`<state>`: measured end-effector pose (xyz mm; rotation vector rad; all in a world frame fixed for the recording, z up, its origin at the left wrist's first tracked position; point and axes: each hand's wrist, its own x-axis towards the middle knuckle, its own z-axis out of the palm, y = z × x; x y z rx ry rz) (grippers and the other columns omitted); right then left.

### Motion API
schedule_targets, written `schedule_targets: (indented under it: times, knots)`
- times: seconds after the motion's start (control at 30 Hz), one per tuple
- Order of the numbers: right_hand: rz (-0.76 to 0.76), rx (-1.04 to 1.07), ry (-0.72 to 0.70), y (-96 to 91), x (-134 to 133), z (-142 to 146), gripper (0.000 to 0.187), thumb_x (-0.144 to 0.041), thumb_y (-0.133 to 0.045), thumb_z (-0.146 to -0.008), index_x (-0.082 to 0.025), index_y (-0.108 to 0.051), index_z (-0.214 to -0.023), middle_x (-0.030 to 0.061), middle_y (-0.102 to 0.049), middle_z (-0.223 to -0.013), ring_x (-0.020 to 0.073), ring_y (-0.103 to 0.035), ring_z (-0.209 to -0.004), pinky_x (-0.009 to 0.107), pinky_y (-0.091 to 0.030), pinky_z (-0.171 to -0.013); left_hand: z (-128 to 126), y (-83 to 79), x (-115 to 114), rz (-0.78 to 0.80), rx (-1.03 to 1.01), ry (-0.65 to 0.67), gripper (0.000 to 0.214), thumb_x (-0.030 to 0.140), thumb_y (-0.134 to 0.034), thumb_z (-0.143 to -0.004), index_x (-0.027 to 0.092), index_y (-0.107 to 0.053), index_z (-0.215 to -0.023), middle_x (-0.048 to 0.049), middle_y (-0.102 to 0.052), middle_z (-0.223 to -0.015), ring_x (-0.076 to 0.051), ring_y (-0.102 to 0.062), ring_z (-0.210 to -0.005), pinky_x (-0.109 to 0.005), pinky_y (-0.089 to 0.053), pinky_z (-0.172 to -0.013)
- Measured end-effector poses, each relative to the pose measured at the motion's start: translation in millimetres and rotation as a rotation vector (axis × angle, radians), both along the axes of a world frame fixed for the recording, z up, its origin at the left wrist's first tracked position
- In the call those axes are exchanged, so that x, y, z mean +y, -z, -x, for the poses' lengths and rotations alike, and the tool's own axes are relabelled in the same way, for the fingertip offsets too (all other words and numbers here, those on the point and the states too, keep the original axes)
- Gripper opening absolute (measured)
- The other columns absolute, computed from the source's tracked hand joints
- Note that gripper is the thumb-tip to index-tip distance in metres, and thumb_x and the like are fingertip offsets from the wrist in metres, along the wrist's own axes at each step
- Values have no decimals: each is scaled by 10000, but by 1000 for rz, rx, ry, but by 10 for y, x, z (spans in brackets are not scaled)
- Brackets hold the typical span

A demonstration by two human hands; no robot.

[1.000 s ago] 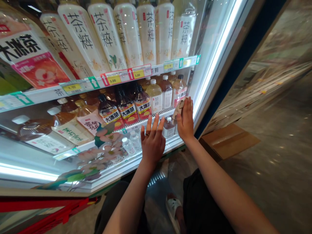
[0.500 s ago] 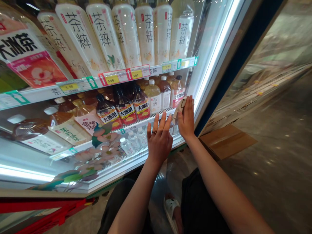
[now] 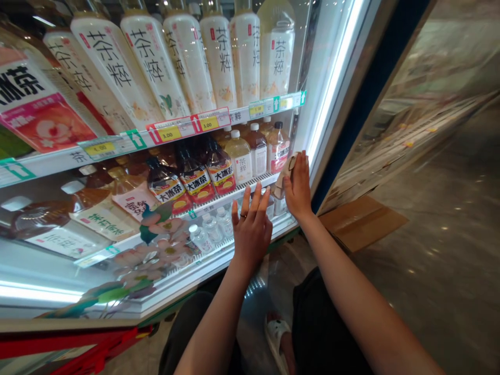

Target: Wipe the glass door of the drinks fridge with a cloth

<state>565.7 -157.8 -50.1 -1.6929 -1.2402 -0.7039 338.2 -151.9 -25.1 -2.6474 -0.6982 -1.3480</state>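
2 hands: L hand (image 3: 252, 234) was open, fingers spread, empty, at glass cooler door (image 3: 47, 271); R hand (image 3: 297, 186) had fingers flat on 1 small beige item (image 3: 286, 174), grip unclear; L was nearer R than in prev. frame.

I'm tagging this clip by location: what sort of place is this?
Most likely a shop's drinks section: a glass-door fridge holds rows of bottled tea, and yellow price tags run along the shelf edge.

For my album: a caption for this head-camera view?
Left hand and right hand rest on a drinks cooler's glass door.
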Motion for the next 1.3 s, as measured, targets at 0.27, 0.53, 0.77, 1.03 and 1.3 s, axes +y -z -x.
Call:
schedule_targets:
  times: [0.27,0.53,0.77,1.03,1.3]
  knots:
    - [-19,61,25,50,21,14,746,-543,-252,-1154,-394,141,-1770,7,-21,-1899,290,-86,-1749,650,-220,-1388,9,-18,2,-8,0,11,629,111,-530,-1008,199,-532,-1631,-109,-527,-1707,-239,-406,-1654,-448,-88,-1418]
    - [-54,62,63,29,40,-204,723,-557,-193,-1154,-391,148,-1770,33,-42,-1898,314,-90,-1747,683,-220,-1377,10,-16,-12,2,-13,28,689,104,-532,-1001,225,-473,-1677,-102,-533,-1705,-247,-394,-1661,-464,-106,-1416]
    - [-46,38,34,-17,52,-220,704,-553,-197,-1160,-411,120,-1772,21,-62,-1897,289,-95,-1748,663,-220,-1383,-6,-23,-16,2,-9,37,715,104,-522,-1013,235,-418,-1708,-101,-549,-1693,-241,-416,-1649,-458,-95,-1412]
    - [-91,108,53,20,47,-368,705,-557,-216,-1157,-406,77,-1781,9,-68,-1897,278,-106,-1747,645,-223,-1384,-14,-12,-16,-14,4,21,702,104,-533,-1001,228,-456,-1688,-109,-551,-1691,-238,-439,-1636,-431,-64,-1410]
    - [-127,181,13,-135,55,-572,734,-637,-207,-1137,-362,-49,-1799,20,-124,-1889,273,-94,-1749,616,-167,-1400,-54,32,-22,-30,14,20,745,106,-539,-981,231,-425,-1706,-100,-539,-1702,-239,-413,-1650,-421,-51,-1405]
